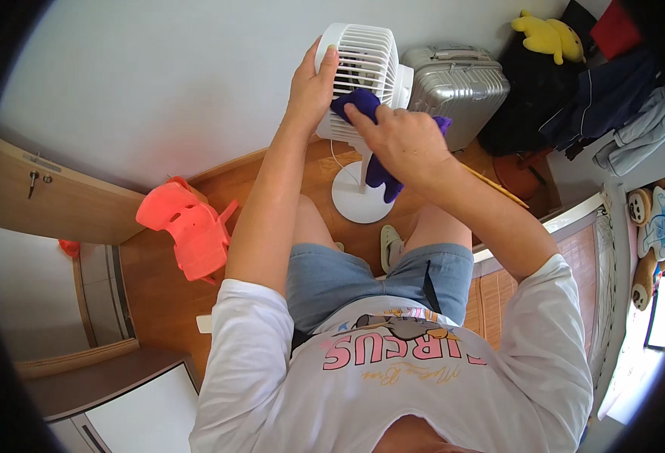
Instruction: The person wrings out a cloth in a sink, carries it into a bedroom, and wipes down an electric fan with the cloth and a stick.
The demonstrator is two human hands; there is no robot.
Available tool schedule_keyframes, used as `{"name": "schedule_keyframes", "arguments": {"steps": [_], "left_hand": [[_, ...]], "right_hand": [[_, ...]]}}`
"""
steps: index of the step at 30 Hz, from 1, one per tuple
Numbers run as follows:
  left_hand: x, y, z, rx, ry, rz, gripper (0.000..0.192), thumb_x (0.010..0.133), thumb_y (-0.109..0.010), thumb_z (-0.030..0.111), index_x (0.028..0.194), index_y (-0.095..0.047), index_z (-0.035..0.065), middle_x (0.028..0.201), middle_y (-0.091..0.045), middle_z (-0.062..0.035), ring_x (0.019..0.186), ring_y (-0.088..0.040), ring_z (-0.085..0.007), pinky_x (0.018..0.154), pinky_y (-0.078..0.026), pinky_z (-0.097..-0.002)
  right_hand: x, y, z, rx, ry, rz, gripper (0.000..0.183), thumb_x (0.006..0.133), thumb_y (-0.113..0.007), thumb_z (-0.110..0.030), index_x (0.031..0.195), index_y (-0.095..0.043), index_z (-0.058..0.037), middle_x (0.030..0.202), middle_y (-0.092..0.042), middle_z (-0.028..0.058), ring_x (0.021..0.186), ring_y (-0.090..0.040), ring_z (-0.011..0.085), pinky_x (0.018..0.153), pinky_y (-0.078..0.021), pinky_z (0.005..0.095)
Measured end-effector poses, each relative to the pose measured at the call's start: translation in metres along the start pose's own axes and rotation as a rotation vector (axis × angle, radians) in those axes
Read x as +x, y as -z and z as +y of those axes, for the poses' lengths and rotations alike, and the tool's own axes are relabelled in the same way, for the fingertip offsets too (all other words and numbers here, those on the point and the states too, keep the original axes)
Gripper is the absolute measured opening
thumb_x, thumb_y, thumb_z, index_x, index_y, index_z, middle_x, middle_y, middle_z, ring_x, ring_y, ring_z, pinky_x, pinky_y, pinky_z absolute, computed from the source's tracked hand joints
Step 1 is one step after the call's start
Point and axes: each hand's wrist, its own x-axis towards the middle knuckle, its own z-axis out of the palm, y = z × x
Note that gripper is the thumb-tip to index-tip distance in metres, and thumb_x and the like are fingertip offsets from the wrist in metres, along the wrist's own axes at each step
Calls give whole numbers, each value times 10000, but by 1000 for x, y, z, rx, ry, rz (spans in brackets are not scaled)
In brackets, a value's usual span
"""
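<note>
A white pedestal fan [366, 56] stands before me, its slatted grille at the top and its round base [352, 198] on the floor between my feet. My left hand [312, 85] grips the rim of the fan head, thumb on the grille's edge. In my right hand [406, 136] is a purple cloth [360, 102], pressed against the lower slats of the grille. One end of the cloth [386, 181] hangs down in front of the fan's stem, and another bit sticks out beyond my knuckles. Dark parts inside the fan show between the slats.
Right behind the fan stands a silver ribbed suitcase [460, 90]. A coral plastic child's chair [190, 232] is on the wooden floor to the left, near an open door [72, 192]. Hanging clothes [604, 107] and a yellow plush toy [547, 37] are at the far right. A thin white cord [338, 156] runs down by the stem.
</note>
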Motion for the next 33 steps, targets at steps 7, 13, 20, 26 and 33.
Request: {"name": "schedule_keyframes", "arguments": {"steps": [7,13,20,26,33], "left_hand": [[11,6,-4,-8,-27,29,594,960,-490,454,1395,-423,55,1247,-581,-183,1155,-556,-269,983,-423,-348],[17,-5,-4,-104,12,-91,725,916,-547,508,1455,-334,73,1333,-514,-187,1265,-463,-293,1072,-332,-395],[10,-9,3,-137,58,-89,709,913,-558,494,1455,-344,90,1337,-517,-172,1269,-460,-274,1090,-305,-391],[0,-10,10,-157,64,-94,671,922,-550,481,1437,-379,86,1319,-536,-155,1232,-498,-252,1062,-346,-368],[1,-15,5,-126,-3,-103,648,944,-516,468,1422,-389,49,1296,-548,-166,1178,-533,-250,1000,-407,-348]], "right_hand": [[-70,-19,44,90,-51,15,547,758,-650,-150,1293,-554,-216,737,-560,55,618,-623,222,529,-503,347],[-73,-19,51,146,-127,181,569,744,-690,-180,1293,-555,-243,712,-570,66,632,-635,216,528,-524,348],[-64,-18,48,156,-89,192,582,738,-689,-172,1301,-555,-228,699,-556,60,620,-629,202,518,-519,337],[-52,-1,42,153,-92,100,551,771,-666,-177,1308,-545,-201,739,-597,75,650,-652,225,530,-523,338],[-24,13,25,32,32,-1,459,787,-640,-145,1235,-566,-79,764,-660,95,665,-680,238,541,-534,343]]}}
